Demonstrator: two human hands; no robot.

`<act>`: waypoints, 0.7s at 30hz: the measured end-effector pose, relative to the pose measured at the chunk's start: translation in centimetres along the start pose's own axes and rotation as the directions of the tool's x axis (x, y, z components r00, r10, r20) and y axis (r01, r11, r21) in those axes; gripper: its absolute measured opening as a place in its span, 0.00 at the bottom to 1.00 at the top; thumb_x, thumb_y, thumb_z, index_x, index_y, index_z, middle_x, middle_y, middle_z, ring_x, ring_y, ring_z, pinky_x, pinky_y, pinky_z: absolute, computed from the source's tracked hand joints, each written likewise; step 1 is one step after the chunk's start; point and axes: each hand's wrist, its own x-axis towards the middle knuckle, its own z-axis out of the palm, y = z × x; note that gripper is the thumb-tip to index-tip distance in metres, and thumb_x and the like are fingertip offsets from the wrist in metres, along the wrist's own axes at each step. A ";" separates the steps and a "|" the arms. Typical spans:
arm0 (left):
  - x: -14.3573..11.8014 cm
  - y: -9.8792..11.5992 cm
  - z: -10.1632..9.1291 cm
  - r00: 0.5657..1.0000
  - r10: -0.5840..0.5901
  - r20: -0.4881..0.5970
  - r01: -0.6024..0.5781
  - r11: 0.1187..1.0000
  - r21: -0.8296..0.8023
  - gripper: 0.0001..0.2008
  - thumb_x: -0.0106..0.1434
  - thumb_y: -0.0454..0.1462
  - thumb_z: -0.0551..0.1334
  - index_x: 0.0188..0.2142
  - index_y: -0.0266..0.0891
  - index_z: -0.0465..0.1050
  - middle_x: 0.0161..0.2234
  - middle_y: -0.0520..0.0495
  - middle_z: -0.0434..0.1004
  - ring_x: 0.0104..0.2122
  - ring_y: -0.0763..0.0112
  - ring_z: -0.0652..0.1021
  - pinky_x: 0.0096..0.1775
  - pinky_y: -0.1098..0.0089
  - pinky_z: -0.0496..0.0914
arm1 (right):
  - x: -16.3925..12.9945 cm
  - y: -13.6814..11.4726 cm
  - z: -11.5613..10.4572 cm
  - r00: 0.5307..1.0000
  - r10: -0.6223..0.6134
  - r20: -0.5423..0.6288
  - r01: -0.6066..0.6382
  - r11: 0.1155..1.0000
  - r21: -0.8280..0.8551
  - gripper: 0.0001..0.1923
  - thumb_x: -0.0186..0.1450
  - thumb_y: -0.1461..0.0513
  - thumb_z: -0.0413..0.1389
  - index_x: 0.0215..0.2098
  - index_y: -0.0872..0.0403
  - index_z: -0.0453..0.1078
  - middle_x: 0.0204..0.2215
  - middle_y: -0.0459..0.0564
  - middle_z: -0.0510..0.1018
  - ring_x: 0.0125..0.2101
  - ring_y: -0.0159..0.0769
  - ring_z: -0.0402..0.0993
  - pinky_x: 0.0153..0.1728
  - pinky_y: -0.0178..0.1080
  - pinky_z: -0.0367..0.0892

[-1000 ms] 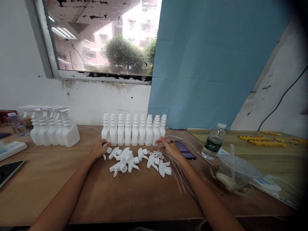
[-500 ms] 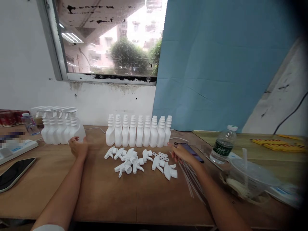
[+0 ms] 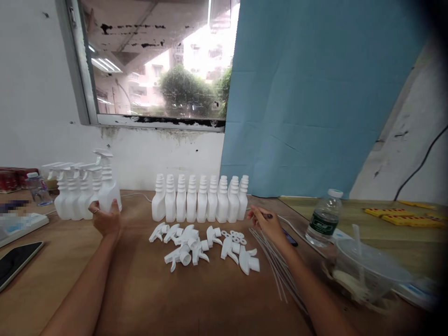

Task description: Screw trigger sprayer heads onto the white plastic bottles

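My left hand (image 3: 105, 219) is wrapped round a finished sprayer (image 3: 107, 189), lifted a little clear of the group of finished sprayers (image 3: 72, 193) at ten o'clock on the bench (image 3: 140, 289). My right hand (image 3: 268, 224) sits at two o'clock, fingers pinched on the top of a thin dip tube (image 3: 276, 270) from the fanned bundle; the grip is narrow, though I cannot tell how firm. Between the hands, at twelve, stands a row of open bottles (image 3: 199, 198), with loose trigger heads (image 3: 206, 245) and small washers (image 3: 235, 236) heaped just before it. To handle this well, I judge I should keep the sprayer upright and steer it away from its neighbours, and draw one tube only from the bundle. A water bottle (image 3: 324, 217) and lidded cup (image 3: 366, 266) lie toward three o'clock, a phone (image 3: 17, 261) at nine.
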 end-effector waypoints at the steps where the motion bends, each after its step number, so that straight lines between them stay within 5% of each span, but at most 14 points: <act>1: -0.3 1.0 0.1 0.999 0.046 -0.003 -0.046 0.998 -0.034 0.29 0.61 0.45 0.61 0.55 0.32 0.55 0.50 0.29 0.69 0.49 0.45 0.73 0.47 0.53 0.68 | -0.2 -0.5 0.1 0.999 -0.042 -0.022 0.043 0.998 0.054 0.24 0.64 0.44 0.47 0.27 0.55 0.70 0.22 0.50 0.74 0.20 0.33 0.67 0.21 0.35 0.60; 5: -3.0 6.0 0.3 0.944 0.330 0.017 -0.323 0.932 -0.163 0.31 0.54 0.46 0.68 0.51 0.35 0.59 0.49 0.33 0.72 0.48 0.50 0.75 0.46 0.60 0.70 | -1.7 -3.4 0.9 0.985 -0.165 -0.051 0.173 0.957 0.234 0.15 0.60 0.50 0.58 0.31 0.54 0.75 0.25 0.47 0.72 0.26 0.34 0.67 0.28 0.35 0.62; 6: -4.2 7.3 0.2 0.853 0.521 0.008 -0.502 0.826 -0.255 0.29 0.54 0.43 0.69 0.51 0.36 0.59 0.48 0.33 0.73 0.47 0.51 0.76 0.45 0.60 0.71 | -2.1 -4.1 1.3 0.984 -0.175 -0.043 0.180 0.947 0.266 0.14 0.59 0.51 0.60 0.34 0.53 0.75 0.27 0.46 0.73 0.28 0.34 0.68 0.30 0.34 0.63; 8: -6.9 9.8 -0.4 0.515 0.857 0.004 -0.762 0.460 -0.455 0.28 0.57 0.39 0.67 0.53 0.41 0.57 0.50 0.36 0.74 0.49 0.55 0.76 0.46 0.60 0.71 | -2.8 -5.1 2.1 0.988 -0.151 -0.027 0.149 0.904 0.401 0.14 0.55 0.55 0.65 0.38 0.51 0.75 0.30 0.45 0.72 0.31 0.34 0.69 0.33 0.35 0.64; 9: -8.2 10.8 -0.7 0.351 0.936 -0.011 -0.806 0.296 -0.513 0.27 0.58 0.37 0.67 0.54 0.42 0.57 0.52 0.36 0.74 0.51 0.55 0.75 0.48 0.58 0.69 | -2.9 -5.4 2.6 0.992 -0.124 -0.022 0.118 0.856 0.504 0.16 0.52 0.56 0.67 0.39 0.50 0.75 0.31 0.45 0.72 0.33 0.35 0.69 0.35 0.35 0.65; 11: -10.5 12.4 -1.5 0.158 0.987 -0.022 -0.814 0.117 -0.568 0.25 0.61 0.36 0.64 0.55 0.43 0.58 0.54 0.36 0.72 0.54 0.53 0.72 0.50 0.52 0.67 | -3.0 -5.6 3.4 0.998 -0.066 -0.023 0.064 0.732 0.678 0.19 0.49 0.57 0.69 0.38 0.49 0.73 0.32 0.45 0.73 0.35 0.37 0.70 0.36 0.36 0.68; 12: -11.4 12.9 -1.8 0.132 0.991 -0.026 -0.806 0.092 -0.585 0.24 0.62 0.36 0.63 0.55 0.43 0.59 0.55 0.35 0.71 0.54 0.52 0.71 0.50 0.51 0.66 | -2.8 -5.5 3.8 0.999 -0.042 -0.033 0.053 0.678 0.733 0.18 0.48 0.56 0.69 0.36 0.48 0.73 0.32 0.45 0.73 0.36 0.37 0.70 0.37 0.37 0.68; 14: -12.5 13.6 -2.4 0.164 0.986 0.001 -0.760 0.127 -0.637 0.21 0.62 0.36 0.63 0.54 0.43 0.61 0.54 0.36 0.72 0.53 0.53 0.72 0.49 0.51 0.66 | -2.5 -5.2 4.3 0.997 -0.020 -0.073 0.070 0.611 0.789 0.16 0.49 0.54 0.68 0.34 0.47 0.72 0.33 0.45 0.73 0.37 0.38 0.70 0.39 0.37 0.69; 16: -12.8 14.1 -3.1 0.265 0.952 0.152 -0.610 0.288 -0.739 0.19 0.61 0.38 0.65 0.51 0.44 0.65 0.52 0.38 0.74 0.50 0.55 0.74 0.49 0.53 0.66 | -2.1 -4.9 4.4 0.995 -0.010 -0.100 0.087 0.571 0.816 0.13 0.50 0.54 0.67 0.31 0.46 0.71 0.33 0.44 0.74 0.38 0.37 0.71 0.41 0.37 0.70; 18: -12.6 14.7 -3.7 0.329 0.841 0.430 -0.329 0.529 -0.782 0.19 0.59 0.43 0.66 0.49 0.44 0.69 0.47 0.41 0.77 0.45 0.57 0.76 0.46 0.57 0.68 | -2.0 -4.8 3.9 0.996 -0.013 -0.083 0.078 0.531 0.844 0.13 0.51 0.53 0.66 0.31 0.47 0.71 0.33 0.44 0.74 0.39 0.37 0.71 0.43 0.38 0.70; 19: -12.3 15.0 -4.0 0.310 0.764 0.566 -0.175 0.631 -0.756 0.19 0.59 0.46 0.65 0.48 0.43 0.70 0.44 0.42 0.78 0.42 0.58 0.77 0.43 0.60 0.70 | -2.1 -4.9 3.5 0.998 -0.021 -0.062 0.064 0.518 0.853 0.13 0.51 0.53 0.66 0.31 0.47 0.72 0.34 0.45 0.74 0.39 0.37 0.71 0.43 0.38 0.70; 21: -11.8 15.7 -4.4 0.175 0.614 0.769 0.147 0.756 -0.637 0.22 0.60 0.52 0.62 0.47 0.41 0.71 0.39 0.44 0.79 0.37 0.60 0.78 0.35 0.66 0.72 | -2.5 -5.3 2.7 0.999 -0.050 -0.012 0.035 0.497 0.867 0.17 0.49 0.52 0.68 0.34 0.47 0.72 0.34 0.45 0.74 0.38 0.37 0.71 0.42 0.38 0.70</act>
